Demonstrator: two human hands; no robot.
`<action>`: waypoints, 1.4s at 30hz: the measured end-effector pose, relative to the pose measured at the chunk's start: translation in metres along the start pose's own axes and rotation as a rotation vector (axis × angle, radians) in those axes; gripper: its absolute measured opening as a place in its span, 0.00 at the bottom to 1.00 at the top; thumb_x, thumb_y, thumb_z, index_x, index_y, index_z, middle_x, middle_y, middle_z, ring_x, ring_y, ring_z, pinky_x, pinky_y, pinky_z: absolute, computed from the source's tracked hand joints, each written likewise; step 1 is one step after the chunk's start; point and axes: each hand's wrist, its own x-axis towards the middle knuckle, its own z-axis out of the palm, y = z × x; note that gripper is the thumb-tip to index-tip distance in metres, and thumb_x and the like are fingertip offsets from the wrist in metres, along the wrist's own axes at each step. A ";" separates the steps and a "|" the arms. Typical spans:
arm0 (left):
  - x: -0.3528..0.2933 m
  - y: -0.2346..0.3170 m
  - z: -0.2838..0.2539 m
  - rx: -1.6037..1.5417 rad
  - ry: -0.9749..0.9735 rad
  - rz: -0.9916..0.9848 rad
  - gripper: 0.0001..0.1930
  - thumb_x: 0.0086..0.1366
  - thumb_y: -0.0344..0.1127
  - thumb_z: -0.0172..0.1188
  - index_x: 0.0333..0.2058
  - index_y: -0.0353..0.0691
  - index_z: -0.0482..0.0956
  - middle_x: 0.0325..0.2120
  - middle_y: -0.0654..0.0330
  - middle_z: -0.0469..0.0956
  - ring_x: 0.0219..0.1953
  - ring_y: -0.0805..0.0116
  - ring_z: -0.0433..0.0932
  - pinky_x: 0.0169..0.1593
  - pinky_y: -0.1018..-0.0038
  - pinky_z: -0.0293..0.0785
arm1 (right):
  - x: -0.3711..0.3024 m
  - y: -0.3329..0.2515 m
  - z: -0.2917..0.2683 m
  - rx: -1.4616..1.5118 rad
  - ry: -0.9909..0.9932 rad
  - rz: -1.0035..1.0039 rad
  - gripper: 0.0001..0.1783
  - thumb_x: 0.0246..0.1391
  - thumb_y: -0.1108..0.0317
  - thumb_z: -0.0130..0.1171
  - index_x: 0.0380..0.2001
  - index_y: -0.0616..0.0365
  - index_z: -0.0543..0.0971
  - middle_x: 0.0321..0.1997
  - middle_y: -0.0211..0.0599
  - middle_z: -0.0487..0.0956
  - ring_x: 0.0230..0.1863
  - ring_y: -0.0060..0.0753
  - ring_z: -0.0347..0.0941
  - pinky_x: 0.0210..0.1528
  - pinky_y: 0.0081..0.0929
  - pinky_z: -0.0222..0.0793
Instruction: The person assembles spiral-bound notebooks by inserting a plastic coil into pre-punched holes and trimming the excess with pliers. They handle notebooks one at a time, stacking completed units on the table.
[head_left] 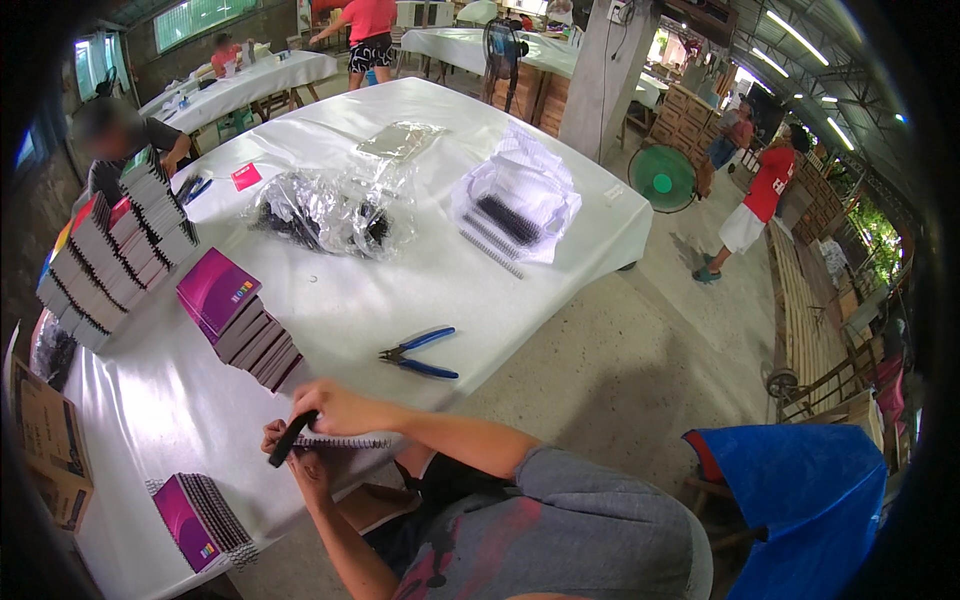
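Observation:
Near the table's front edge, my right hand point(335, 408) is closed on a black elongated object point(291, 440), whose kind I cannot make out. Below it, my left hand point(308, 468) is closed at the end of a notebook point(340, 450) seen nearly edge-on. A wire coil point(352, 442) runs along the notebook, under my right wrist. Blue-handled pliers point(420, 354) lie open on the table beyond my right forearm. A stack of purple-covered notebooks point(225, 295) stands beyond my hands; several coil-bound ones point(205, 522) sit to the lower left.
Loose coils point(508, 220) lie on white wrapping at the far right of the white table point(330, 330), beside a clear plastic bag point(335, 215). Tall notebook piles point(125, 250) stand at left, near a seated person. A cardboard box point(45, 440) and blue-covered seat point(810, 500) flank me.

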 end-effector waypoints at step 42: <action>-0.001 0.055 0.013 -0.165 0.347 -0.216 0.08 0.52 0.18 0.61 0.32 0.31 0.75 0.32 0.55 0.78 0.33 0.73 0.75 0.38 0.78 0.75 | -0.123 0.022 -0.058 -0.507 0.615 0.350 0.25 0.52 0.65 0.56 0.55 0.48 0.68 0.40 0.39 0.67 0.37 0.37 0.65 0.42 0.30 0.63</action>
